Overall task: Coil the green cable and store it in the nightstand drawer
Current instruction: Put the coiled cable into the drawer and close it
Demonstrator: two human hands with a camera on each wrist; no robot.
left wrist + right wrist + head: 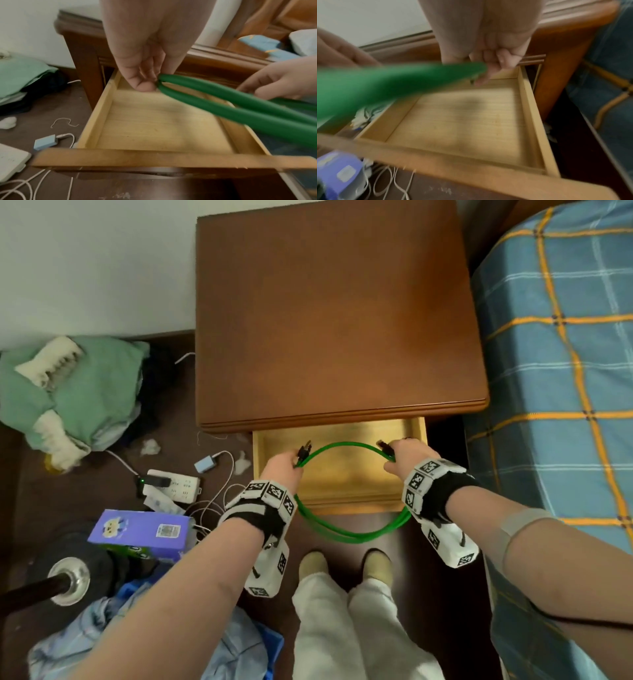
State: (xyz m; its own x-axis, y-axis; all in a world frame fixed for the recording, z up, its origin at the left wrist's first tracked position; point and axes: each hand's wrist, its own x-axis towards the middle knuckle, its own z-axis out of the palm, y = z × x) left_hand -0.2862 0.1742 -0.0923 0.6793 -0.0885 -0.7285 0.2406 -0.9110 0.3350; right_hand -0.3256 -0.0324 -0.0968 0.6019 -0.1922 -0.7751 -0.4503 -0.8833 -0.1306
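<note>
Floorboards [428,594] of dark wood lie beneath both hands, strewn left of the grip with a power strip [173,486], white wires and a purple box [140,534]; a plaid bed [561,364] stands to its right. Directly under the grip sits the nightstand [335,320] with its drawer [342,505] pulled open. Left hand [282,472] and right hand [409,457] each pinch the coiled green cable [346,445] with curled fingers, holding its loops just above the drawer, the lower loops hanging past the drawer's front.

Green cable [346,529] – looped coil, held above open nightstand drawer [356,494] – bare inside
</note>
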